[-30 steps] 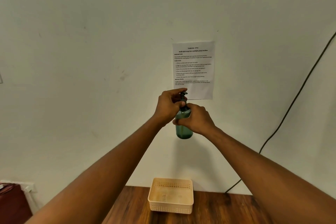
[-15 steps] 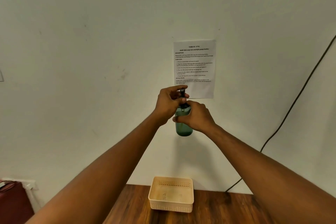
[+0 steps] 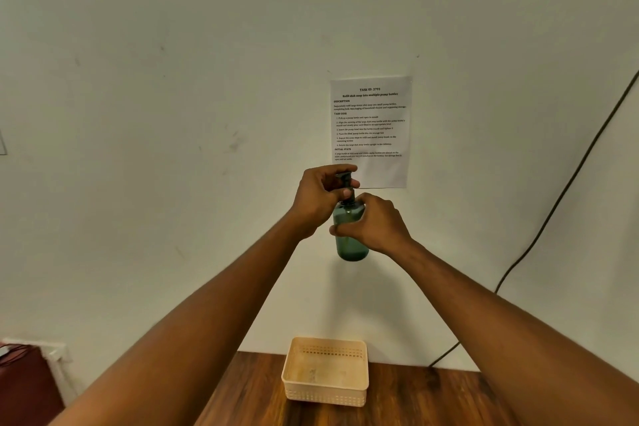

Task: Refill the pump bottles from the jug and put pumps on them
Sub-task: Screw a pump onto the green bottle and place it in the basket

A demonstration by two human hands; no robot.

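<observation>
We see a green pump bottle point(image 3: 352, 245) held up in the air in front of the pale wall, well above the wooden table point(image 3: 415, 398). It is a small rounded bottle of translucent teal-green plastic, upright, with a darker band at its base where liquid may sit, though we cannot tell the fill level. A black pump head point(image 3: 345, 180) sits at its neck, mostly hidden by fingers.

Our right hand point(image 3: 375, 223) is wrapped around the bottle's shoulder and upper body from the right, fingers curled across its front, so only the lower part of the bottle shows below the hand. Our left hand point(image 3: 321, 197) is closed on the pump head from the left, thumb and fingers pinching it just above the right hand; the two hands nearly touch.

Behind the hands, a printed instruction sheet point(image 3: 371, 130) is stuck to the wall, its lower edge level with the pump. A black cable point(image 3: 567, 190) runs down the wall on the right. Below, at the far edge of the table, stands a cream plastic basket point(image 3: 294, 380).
</observation>
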